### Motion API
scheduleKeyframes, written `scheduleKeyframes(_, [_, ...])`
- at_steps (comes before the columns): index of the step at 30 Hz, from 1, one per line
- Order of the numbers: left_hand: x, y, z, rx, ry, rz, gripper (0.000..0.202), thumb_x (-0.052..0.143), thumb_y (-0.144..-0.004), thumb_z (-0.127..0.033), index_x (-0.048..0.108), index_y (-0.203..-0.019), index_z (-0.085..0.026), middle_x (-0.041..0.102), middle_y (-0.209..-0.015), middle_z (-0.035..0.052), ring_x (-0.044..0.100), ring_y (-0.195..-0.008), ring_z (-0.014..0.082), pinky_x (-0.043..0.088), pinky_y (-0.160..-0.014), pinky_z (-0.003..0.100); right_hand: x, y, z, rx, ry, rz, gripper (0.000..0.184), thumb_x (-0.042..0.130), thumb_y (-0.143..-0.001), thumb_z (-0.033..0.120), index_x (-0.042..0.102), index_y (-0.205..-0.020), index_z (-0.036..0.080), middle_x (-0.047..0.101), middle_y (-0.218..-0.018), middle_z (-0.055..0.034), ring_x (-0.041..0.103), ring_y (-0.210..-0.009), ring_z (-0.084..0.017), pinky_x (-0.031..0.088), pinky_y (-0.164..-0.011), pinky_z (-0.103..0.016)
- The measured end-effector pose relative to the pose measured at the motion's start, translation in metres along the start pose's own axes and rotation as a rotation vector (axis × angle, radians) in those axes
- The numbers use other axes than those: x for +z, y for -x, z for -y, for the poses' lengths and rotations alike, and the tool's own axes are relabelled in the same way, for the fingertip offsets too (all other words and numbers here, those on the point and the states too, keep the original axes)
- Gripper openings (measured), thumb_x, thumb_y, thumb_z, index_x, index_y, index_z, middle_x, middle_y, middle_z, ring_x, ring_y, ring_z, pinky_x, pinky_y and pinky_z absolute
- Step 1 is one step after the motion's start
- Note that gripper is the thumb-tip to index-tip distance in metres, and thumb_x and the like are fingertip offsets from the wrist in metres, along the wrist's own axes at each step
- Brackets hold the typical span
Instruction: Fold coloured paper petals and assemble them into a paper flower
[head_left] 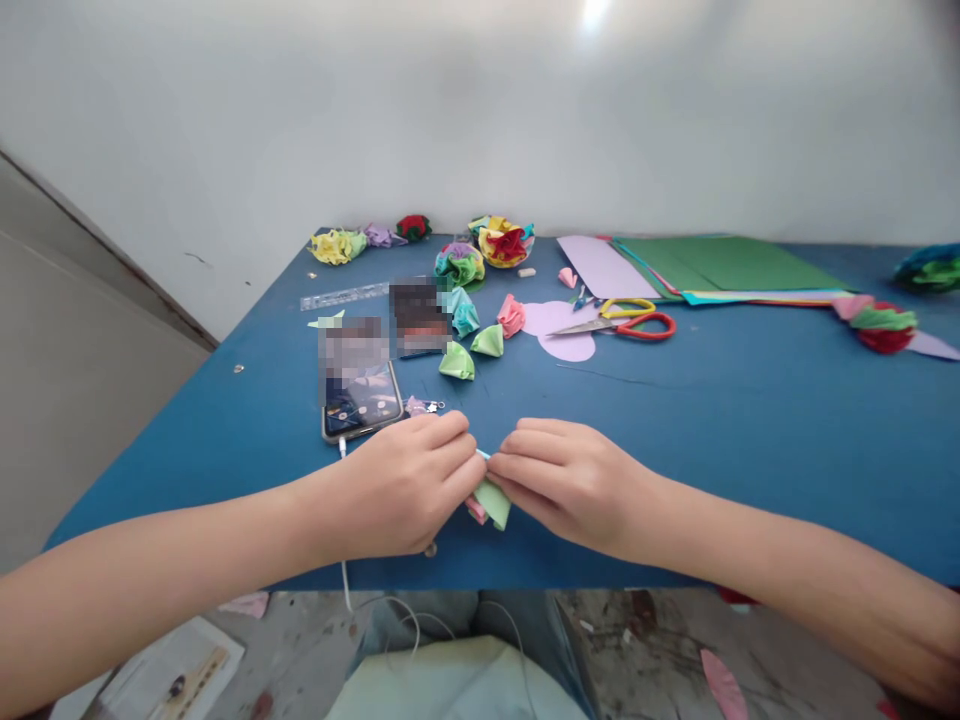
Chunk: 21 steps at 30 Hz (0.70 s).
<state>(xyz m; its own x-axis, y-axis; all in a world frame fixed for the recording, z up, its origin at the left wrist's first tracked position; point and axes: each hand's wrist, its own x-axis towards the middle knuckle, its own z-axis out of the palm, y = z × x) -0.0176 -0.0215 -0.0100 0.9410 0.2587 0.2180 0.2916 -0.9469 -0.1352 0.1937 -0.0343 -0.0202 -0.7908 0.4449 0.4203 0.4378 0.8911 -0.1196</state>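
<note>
My left hand (427,475) and my right hand (574,475) meet just above the near part of the blue table, fingers pinched together. Between them they hold a small bundle of folded paper (495,503), light green with pink beneath and a thin blue edge on top; the fingers hide most of it. Just beyond lie folded light green paper pieces (457,362), a teal piece (463,312) and a pink piece (512,315). A phone (364,398) with a white cable lies near my left hand.
Scissors (634,322) with red and yellow handles rest on a lilac paper cutout (566,342). Coloured sheets (735,262) are stacked at the back right. Crumpled paper flowers (506,242) line the wall, beyond a clear ruler (345,297) and a dark blurred object (416,315).
</note>
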Motion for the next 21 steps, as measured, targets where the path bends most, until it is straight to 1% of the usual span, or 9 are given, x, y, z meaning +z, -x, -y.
scheduleKeyframes(3, [-0.009, -0.005, 0.000, -0.135, 0.266, 0.040, 0.024, 0.032, -0.087, -0.014, 0.050, -0.073, -0.013, 0.049, -0.069, 0.0055, 0.039, -0.068, 0.0165, 0.039, -0.067, 0.031, 0.003, 0.002, 0.002, 0.007, 0.038, -0.055, 0.021, 0.044, -0.089, 0.016, 0.058, -0.074, 0.014, 0.054, -0.068, -0.0037, 0.039, -0.061, -0.013, 0.036, -0.059, -0.026])
scheduleKeyframes(6, [-0.019, -0.010, 0.001, -0.320, 0.546, 0.115, 0.026, 0.030, -0.092, -0.019, 0.050, -0.074, -0.015, 0.053, -0.071, 0.0022, 0.043, -0.070, 0.0138, 0.038, -0.071, 0.028, 0.005, 0.004, 0.002, -0.027, 0.085, -0.085, 0.017, 0.046, -0.086, 0.010, 0.058, -0.075, 0.013, 0.054, -0.069, -0.0038, 0.040, -0.062, -0.013, 0.037, -0.061, -0.027])
scheduleKeyframes(7, [-0.020, -0.011, 0.001, -0.368, 0.604, 0.136, 0.027, 0.031, -0.092, -0.021, 0.051, -0.074, -0.015, 0.054, -0.071, 0.0010, 0.045, -0.070, 0.0128, 0.038, -0.072, 0.027, 0.006, 0.004, 0.001, -0.044, 0.111, -0.087, 0.016, 0.046, -0.084, 0.008, 0.058, -0.075, 0.013, 0.053, -0.069, -0.0039, 0.040, -0.063, -0.013, 0.037, -0.061, -0.028])
scheduleKeyframes(9, [-0.020, -0.012, 0.002, -0.419, 0.629, 0.114, 0.028, 0.032, -0.092, -0.021, 0.052, -0.073, -0.015, 0.055, -0.071, 0.0004, 0.045, -0.070, 0.0117, 0.039, -0.072, 0.026, 0.007, 0.004, 0.000, -0.064, 0.166, -0.084, 0.015, 0.046, -0.083, 0.006, 0.058, -0.076, 0.012, 0.052, -0.069, -0.0041, 0.040, -0.063, -0.014, 0.037, -0.061, -0.029])
scheduleKeyframes(13, [-0.010, -0.006, -0.001, -0.298, 0.355, -0.003, 0.021, 0.036, -0.085, -0.008, 0.053, -0.074, -0.013, 0.052, -0.070, 0.0044, 0.042, -0.072, 0.0152, 0.040, -0.066, 0.028, 0.008, 0.002, -0.001, -0.006, 0.126, -0.075, 0.017, 0.044, -0.086, 0.011, 0.059, -0.078, 0.012, 0.051, -0.068, -0.0042, 0.041, -0.064, -0.014, 0.038, -0.061, -0.028])
scheduleKeyframes(15, [-0.005, -0.002, -0.006, -0.174, 0.139, -0.051, 0.019, 0.038, -0.082, -0.004, 0.056, -0.079, -0.011, 0.053, -0.071, 0.0063, 0.043, -0.073, 0.0171, 0.041, -0.065, 0.030, 0.005, 0.000, 0.000, 0.071, -0.016, -0.055, 0.017, 0.044, -0.087, 0.015, 0.060, -0.081, 0.012, 0.053, -0.071, -0.0045, 0.045, -0.066, -0.013, 0.039, -0.061, -0.026])
scheduleKeyframes(18, [-0.002, 0.002, -0.012, 0.030, -0.216, -0.168, 0.015, 0.044, -0.083, -0.009, 0.057, -0.091, -0.007, 0.057, -0.082, 0.0113, 0.048, -0.082, 0.0228, 0.042, -0.066, 0.035, -0.001, -0.002, 0.002, 0.155, -0.256, -0.002, 0.016, 0.045, -0.087, 0.018, 0.060, -0.085, 0.013, 0.056, -0.076, -0.0047, 0.050, -0.069, -0.011, 0.042, -0.062, -0.022])
scheduleKeyframes(20, [-0.001, 0.003, -0.014, 0.074, -0.291, -0.218, 0.015, 0.047, -0.083, -0.011, 0.056, -0.093, -0.005, 0.058, -0.084, 0.0130, 0.049, -0.085, 0.0250, 0.041, -0.066, 0.036, -0.004, -0.003, 0.003, 0.167, -0.339, -0.004, 0.016, 0.046, -0.087, 0.018, 0.061, -0.085, 0.013, 0.057, -0.075, -0.0042, 0.051, -0.067, -0.010, 0.043, -0.062, -0.021])
scheduleKeyframes(21, [-0.002, 0.002, -0.013, 0.049, -0.236, -0.215, 0.014, 0.046, -0.083, -0.010, 0.056, -0.092, -0.006, 0.058, -0.082, 0.0122, 0.049, -0.083, 0.0239, 0.041, -0.066, 0.036, -0.004, -0.003, 0.004, 0.169, -0.352, -0.025, 0.015, 0.047, -0.086, 0.017, 0.061, -0.085, 0.013, 0.057, -0.073, -0.0038, 0.052, -0.066, -0.010, 0.042, -0.061, -0.020])
